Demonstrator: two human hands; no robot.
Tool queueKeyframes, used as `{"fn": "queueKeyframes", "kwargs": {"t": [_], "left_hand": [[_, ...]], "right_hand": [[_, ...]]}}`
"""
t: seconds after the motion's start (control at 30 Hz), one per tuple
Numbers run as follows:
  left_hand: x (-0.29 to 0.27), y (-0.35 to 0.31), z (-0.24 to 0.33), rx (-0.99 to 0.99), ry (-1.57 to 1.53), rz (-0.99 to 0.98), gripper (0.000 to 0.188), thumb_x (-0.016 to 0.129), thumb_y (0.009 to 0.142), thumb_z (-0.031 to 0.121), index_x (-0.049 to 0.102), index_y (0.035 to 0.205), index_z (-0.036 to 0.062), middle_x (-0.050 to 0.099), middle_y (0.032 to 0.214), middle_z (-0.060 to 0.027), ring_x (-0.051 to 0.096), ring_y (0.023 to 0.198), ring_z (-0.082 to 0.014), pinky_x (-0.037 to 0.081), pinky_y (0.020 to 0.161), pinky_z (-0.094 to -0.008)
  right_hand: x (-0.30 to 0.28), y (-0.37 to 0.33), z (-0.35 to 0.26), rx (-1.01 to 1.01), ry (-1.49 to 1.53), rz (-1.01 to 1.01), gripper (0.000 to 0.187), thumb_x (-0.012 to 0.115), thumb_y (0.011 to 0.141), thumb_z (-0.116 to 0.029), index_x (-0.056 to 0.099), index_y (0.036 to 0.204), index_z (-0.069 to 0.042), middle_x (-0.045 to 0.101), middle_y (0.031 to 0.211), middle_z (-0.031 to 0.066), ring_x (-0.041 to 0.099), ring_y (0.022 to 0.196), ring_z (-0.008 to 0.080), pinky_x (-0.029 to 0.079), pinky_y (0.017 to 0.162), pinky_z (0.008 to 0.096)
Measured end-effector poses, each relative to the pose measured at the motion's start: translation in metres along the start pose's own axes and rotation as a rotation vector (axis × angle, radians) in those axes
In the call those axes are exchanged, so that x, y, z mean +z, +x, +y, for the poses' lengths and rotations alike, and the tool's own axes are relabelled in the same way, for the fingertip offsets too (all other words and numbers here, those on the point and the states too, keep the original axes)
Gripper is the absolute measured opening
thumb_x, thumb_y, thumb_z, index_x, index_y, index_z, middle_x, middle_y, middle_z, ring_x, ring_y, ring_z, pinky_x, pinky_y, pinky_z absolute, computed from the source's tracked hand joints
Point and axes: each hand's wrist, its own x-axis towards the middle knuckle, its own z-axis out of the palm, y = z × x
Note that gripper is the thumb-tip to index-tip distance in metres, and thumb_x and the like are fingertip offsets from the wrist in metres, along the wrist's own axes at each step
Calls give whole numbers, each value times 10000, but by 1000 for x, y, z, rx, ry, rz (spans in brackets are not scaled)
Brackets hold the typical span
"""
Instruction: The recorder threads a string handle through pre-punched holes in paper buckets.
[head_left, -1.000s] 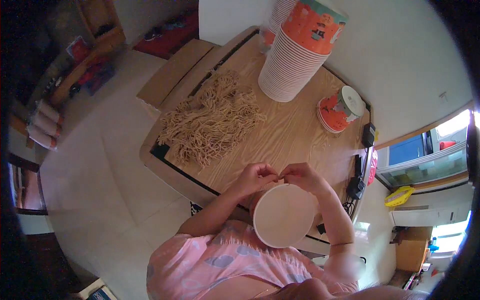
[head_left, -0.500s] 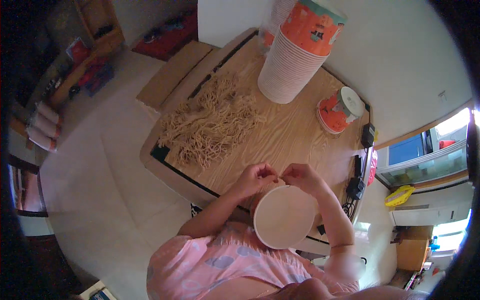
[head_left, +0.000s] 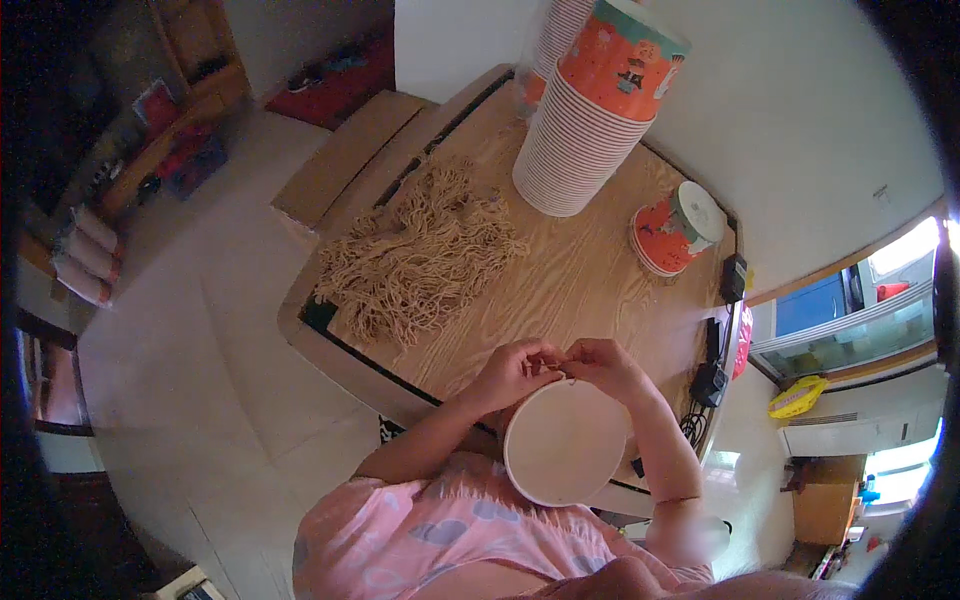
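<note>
Lower centre | left hand (head_left: 515, 376) and right hand (head_left: 607, 366) now closer together | both pinched narrow, apparently on pale cord (head_left: 566, 380) | work at paper bucket (head_left: 565, 445) rim seems unfinished

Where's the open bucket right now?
In the head view, the open bucket is low and slightly right of centre, with the pink top below it and the left hand and right hand at its upper rim.

Set in a room with a pale floor (head_left: 220, 330), a pale wall (head_left: 790, 130) beside the wood-grain worktop (head_left: 590, 275), and bright windows (head_left: 905, 250) at right.
</note>
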Motion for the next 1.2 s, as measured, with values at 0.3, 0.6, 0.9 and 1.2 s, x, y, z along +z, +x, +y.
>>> {"fn": "queueKeyframes", "kwargs": {"t": [0.3,0.6,0.9,1.2], "left_hand": [[-1,2,1,25,48,29,184,677,746,113,614,913,70,579,713,21,469,580,-52,409,525,-216],[0,1,2,23,19,40,148,676,747,105,604,862,48,578,718,11,481,599,-58,408,530,-215],[1,0,-7,57,36,69,117,664,754,108,600,828,44,584,717,3,515,600,-69,414,533,-216],[1,-2,-13,12,41,55,121,661,761,124,611,844,51,589,696,6,517,603,-63,420,542,-222]], "right_hand": [[1,-3,-6,3,35,-36,131,628,820,-134,636,863,-10,598,722,-14,516,674,53,431,595,216],[2,-5,-7,20,72,-45,117,618,822,-111,633,862,-3,598,740,-10,529,692,49,429,602,192],[1,-7,-15,36,-58,-30,125,639,804,-125,652,864,-16,618,752,2,543,695,61,453,612,214],[-3,-4,-13,19,-84,-72,86,644,787,-62,638,849,-3,603,763,6,547,710,67,452,620,205]]}}
